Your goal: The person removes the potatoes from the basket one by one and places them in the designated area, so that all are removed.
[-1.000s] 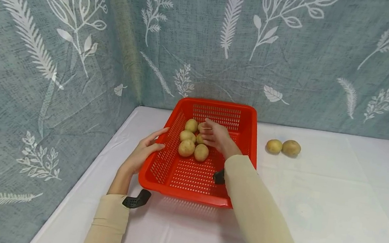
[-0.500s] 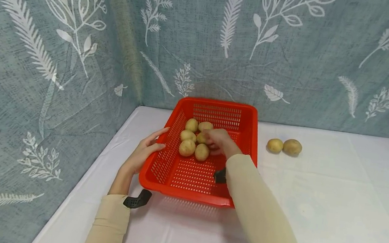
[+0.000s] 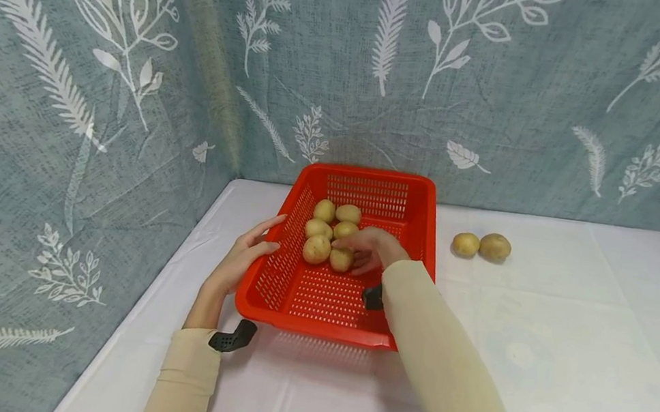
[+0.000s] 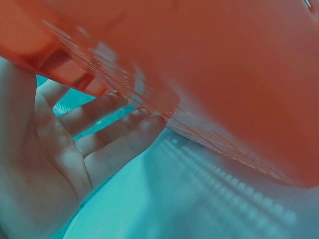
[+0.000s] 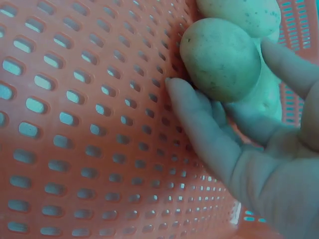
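A red slotted basket (image 3: 371,174) stands on the white table, holding several potatoes in a cluster. My right hand (image 3: 369,249) reaches into it, and its fingers curl round the nearest potato (image 3: 339,259). In the right wrist view that potato (image 5: 219,57) sits between my fingers (image 5: 199,124) on the basket floor (image 5: 75,124), with another potato (image 5: 244,12) just behind it. My left hand (image 3: 245,250) lies with straight fingers against the outside of the basket's left wall. In the left wrist view my fingers (image 4: 114,144) touch the basket's wall (image 4: 224,74).
Two more potatoes (image 3: 465,244) (image 3: 495,246) lie on the white cloth (image 3: 570,318) to the right of the basket. Patterned blue-grey curtains (image 3: 136,72) close off the back and left sides. The table's left edge runs close to my left forearm.
My right hand has drawn back from the far potatoes towards me and now curls round the nearest one. One more potato lies uncovered at the back. The left hand has stayed put.
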Motion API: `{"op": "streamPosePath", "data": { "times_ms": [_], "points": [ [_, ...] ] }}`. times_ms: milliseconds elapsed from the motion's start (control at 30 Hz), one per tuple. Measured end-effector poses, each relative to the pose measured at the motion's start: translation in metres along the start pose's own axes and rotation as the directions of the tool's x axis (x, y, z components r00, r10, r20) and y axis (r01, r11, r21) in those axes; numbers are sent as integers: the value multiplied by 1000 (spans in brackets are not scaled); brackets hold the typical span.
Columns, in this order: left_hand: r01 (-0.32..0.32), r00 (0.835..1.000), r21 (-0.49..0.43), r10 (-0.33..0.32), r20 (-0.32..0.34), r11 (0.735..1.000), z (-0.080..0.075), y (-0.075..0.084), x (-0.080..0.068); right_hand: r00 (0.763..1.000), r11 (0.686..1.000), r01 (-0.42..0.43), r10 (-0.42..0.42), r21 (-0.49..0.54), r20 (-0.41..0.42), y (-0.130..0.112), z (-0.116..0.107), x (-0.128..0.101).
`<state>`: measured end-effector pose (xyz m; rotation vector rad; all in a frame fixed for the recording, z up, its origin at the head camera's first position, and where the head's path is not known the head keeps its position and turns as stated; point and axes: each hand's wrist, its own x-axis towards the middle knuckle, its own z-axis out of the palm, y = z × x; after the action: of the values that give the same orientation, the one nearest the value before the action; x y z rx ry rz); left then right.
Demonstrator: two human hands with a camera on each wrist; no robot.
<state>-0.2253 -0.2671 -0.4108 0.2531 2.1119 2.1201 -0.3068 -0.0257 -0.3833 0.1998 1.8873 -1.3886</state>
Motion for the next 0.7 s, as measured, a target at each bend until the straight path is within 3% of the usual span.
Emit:
{"op": "streamPosePath", "data": {
  "times_ms": [133, 433, 700],
  "points": [
    [-4, 1000, 2, 4, 5, 1000, 0, 1, 1, 996, 995, 30, -22, -98, 82, -2, 0, 2],
    [-1, 1000, 2, 1, 5, 1000, 0, 1, 1, 982, 980, 107, -78, -165, 173, -2, 1, 3],
    [0, 1000, 5, 0, 1, 1000, 0, 0, 0, 979, 972, 161, -136, -169, 152, -2, 3, 4]
  ]
}}
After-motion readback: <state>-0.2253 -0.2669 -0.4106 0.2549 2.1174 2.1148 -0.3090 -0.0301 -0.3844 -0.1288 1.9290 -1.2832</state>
